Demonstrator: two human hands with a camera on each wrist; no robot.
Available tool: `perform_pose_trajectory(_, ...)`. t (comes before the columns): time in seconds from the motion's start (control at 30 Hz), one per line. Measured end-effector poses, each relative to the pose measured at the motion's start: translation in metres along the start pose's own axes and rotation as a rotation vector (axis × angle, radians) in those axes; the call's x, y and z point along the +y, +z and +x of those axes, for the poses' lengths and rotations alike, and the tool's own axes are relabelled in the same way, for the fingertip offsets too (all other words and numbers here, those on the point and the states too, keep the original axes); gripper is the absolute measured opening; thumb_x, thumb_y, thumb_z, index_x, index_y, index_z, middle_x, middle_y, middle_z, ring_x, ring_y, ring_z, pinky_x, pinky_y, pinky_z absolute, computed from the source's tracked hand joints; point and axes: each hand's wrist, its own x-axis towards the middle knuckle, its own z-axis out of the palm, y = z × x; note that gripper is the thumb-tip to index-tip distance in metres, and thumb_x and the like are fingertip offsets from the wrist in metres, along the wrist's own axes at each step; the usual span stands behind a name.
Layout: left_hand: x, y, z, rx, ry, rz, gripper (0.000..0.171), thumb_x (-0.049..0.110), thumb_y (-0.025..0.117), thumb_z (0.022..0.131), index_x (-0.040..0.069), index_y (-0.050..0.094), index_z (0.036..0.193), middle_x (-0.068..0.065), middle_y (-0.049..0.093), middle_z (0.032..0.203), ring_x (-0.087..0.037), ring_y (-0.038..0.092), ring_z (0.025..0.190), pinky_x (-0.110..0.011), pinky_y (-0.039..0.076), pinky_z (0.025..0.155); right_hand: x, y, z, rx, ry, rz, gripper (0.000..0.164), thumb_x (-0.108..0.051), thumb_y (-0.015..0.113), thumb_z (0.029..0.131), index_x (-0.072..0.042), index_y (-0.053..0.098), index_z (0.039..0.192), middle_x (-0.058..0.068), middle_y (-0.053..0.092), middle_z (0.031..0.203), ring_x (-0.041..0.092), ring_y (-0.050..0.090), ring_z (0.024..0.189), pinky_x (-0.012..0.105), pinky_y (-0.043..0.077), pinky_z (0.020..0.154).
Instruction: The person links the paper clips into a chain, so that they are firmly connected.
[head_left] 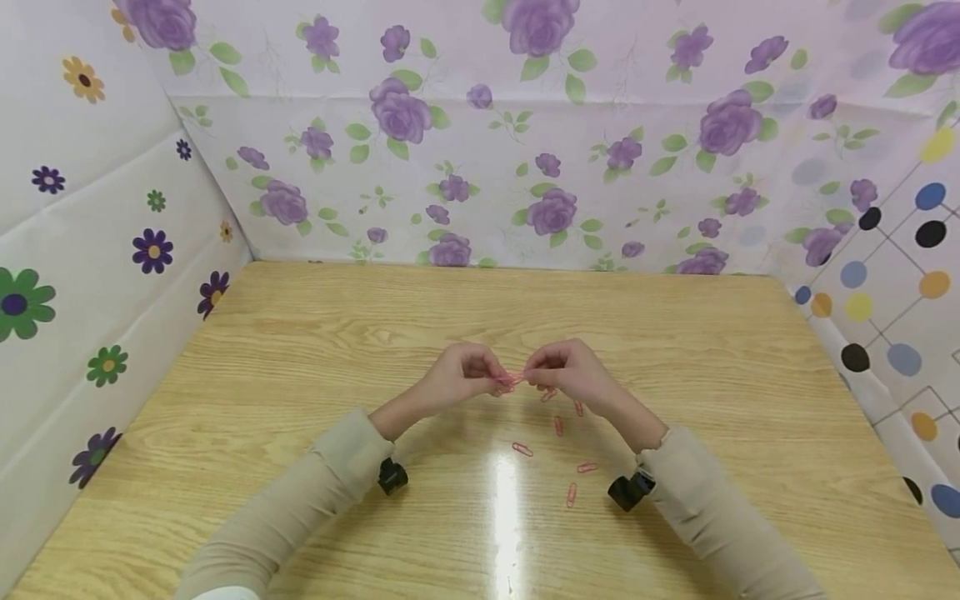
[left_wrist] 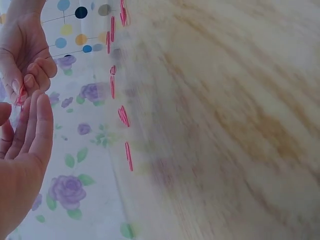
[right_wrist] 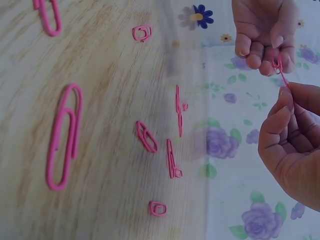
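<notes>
Above the table, my left hand [head_left: 459,377] pinches pink paper clips [head_left: 508,381] between thumb and fingers. My right hand [head_left: 576,377] faces it from the other side, its thumb and forefinger pinching the end of a pink paper clip. In the right wrist view a slim pink clip [right_wrist: 284,79] spans the small gap between the two hands. Part of the left hand's clips is hidden by its fingers. Seen from the left wrist, the right hand's fingertips meet a clip [left_wrist: 20,94] right at the left hand's fingers.
Several loose pink paper clips lie on the wooden table [head_left: 337,333], among them one clip [head_left: 522,449] nearest the left forearm and another clip [head_left: 572,495] closest to me. Flowered cloth [head_left: 480,167] hangs behind the table. Dark wrist cameras [head_left: 630,492] sit beneath both sleeves.
</notes>
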Motion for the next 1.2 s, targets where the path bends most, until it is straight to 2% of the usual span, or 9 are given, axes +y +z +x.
perform_pose_trajectory(0.13,0.001,0.0,0.0,0.019,-0.092,-0.032,0.023,-0.007,0.052,0.086,-0.017,0.049,0.106,-0.028,0.059,0.092,-0.026,0.064,0.078,-0.046,0.05,0.075,-0.01,0.003,-0.003,-0.007,-0.01,-0.02,0.012,-0.001,0.061,0.085,0.01,0.064,0.088,0.005,0.062,0.07,0.014,0.058,0.057,0.033,0.051,0.055)
perform_pose_trajectory(0.3,-0.002,0.002,0.002,0.042,-0.167,0.082,0.028,0.004,0.058,0.088,-0.012,0.054,0.111,-0.023,0.062,0.09,-0.016,0.061,0.069,-0.042,0.051,0.07,-0.027,0.007,-0.011,-0.006,-0.018,-0.063,0.012,0.001,0.059,0.085,0.012,0.063,0.088,0.003,0.062,0.068,0.014,0.057,0.057,0.028,0.05,0.054)
perform_pose_trajectory(0.43,-0.002,0.006,0.002,0.033,-0.15,0.165,0.019,0.005,0.059,0.088,-0.009,0.063,0.099,-0.019,0.062,0.082,-0.016,0.053,0.062,-0.032,0.047,0.058,-0.032,0.009,-0.013,-0.007,-0.018,-0.101,0.012,0.0,0.059,0.086,0.01,0.064,0.089,0.003,0.063,0.07,0.014,0.056,0.059,0.028,0.05,0.055)
perform_pose_trajectory(0.63,0.021,0.013,-0.003,0.023,-0.144,0.215,0.017,0.002,0.056,0.089,-0.014,0.062,0.094,-0.001,0.056,0.067,-0.018,0.048,0.057,-0.028,0.041,0.052,-0.034,0.01,-0.015,-0.007,-0.023,-0.103,0.011,0.001,0.059,0.086,0.01,0.064,0.089,0.006,0.063,0.073,0.015,0.057,0.059,0.028,0.05,0.055)
perform_pose_trajectory(0.77,0.026,0.015,-0.004,0.014,-0.143,0.224,0.016,0.0,0.053,0.09,-0.015,0.06,0.091,-0.008,0.055,0.065,-0.02,0.046,0.057,-0.023,0.038,0.051,-0.031,0.008,-0.015,0.004,-0.03,-0.103,0.011,0.002,0.059,0.085,0.01,0.064,0.089,0.01,0.063,0.073,0.018,0.058,0.06,0.03,0.051,0.057)
perform_pose_trajectory(0.9,0.014,0.011,-0.002,0.006,-0.135,0.246,0.016,0.003,0.052,0.092,-0.011,0.06,0.09,-0.023,0.054,0.069,-0.02,0.046,0.057,-0.022,0.038,0.051,-0.012,0.001,-0.012,0.019,-0.031,-0.102,0.011,0.0,0.06,0.085,0.009,0.064,0.09,0.011,0.063,0.074,0.028,0.061,0.063,0.034,0.051,0.055)
perform_pose_trajectory(1.03,-0.001,0.007,0.001,0.015,-0.123,0.276,0.018,0.006,0.053,0.092,-0.009,0.061,0.092,-0.013,0.055,0.067,-0.022,0.049,0.058,-0.024,0.04,0.051,0.007,-0.008,-0.01,0.026,-0.031,-0.133,0.011,-0.002,0.061,0.085,0.007,0.065,0.091,0.014,0.064,0.077,0.034,0.061,0.069,0.036,0.05,0.057)
perform_pose_trajectory(1.1,0.0,0.007,0.0,0.021,-0.124,0.284,0.018,0.007,0.054,0.092,-0.009,0.062,0.091,-0.008,0.054,0.066,-0.025,0.049,0.059,-0.024,0.04,0.051,0.013,-0.012,-0.011,0.035,-0.022,-0.152,0.012,-0.004,0.062,0.085,0.006,0.065,0.092,0.015,0.064,0.079,0.036,0.06,0.072,0.039,0.05,0.059)
perform_pose_trajectory(1.2,0.001,0.007,-0.001,0.029,-0.117,0.296,0.018,0.008,0.054,0.092,-0.008,0.062,0.091,-0.012,0.054,0.066,-0.021,0.048,0.058,-0.025,0.04,0.051,0.016,-0.015,-0.014,0.037,-0.012,-0.171,0.015,-0.006,0.063,0.085,0.007,0.065,0.092,0.015,0.064,0.08,0.038,0.059,0.074,0.045,0.05,0.064)
